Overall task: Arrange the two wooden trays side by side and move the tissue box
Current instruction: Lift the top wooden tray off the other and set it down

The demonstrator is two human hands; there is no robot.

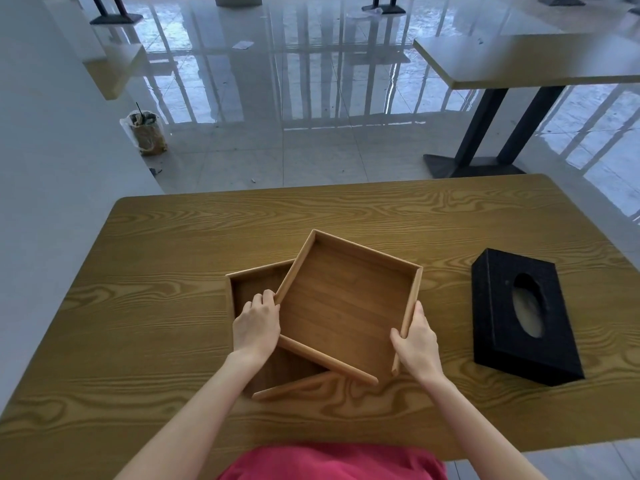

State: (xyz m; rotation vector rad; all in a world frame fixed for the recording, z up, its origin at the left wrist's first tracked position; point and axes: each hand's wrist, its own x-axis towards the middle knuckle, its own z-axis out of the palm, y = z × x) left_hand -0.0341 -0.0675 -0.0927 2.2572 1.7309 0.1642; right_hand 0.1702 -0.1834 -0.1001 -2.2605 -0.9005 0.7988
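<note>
while both hands grip top tray (346, 306) rims, left hand (256, 323) and right hand (415, 344) closed, it sits skewed over bottom tray (256, 285); tissue box (526, 317) right of it, nearer right hand.

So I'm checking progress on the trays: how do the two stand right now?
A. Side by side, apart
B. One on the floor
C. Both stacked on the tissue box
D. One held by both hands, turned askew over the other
D: the left hand and right hand grip the upper tray, which sits askew over the lower tray.
</note>
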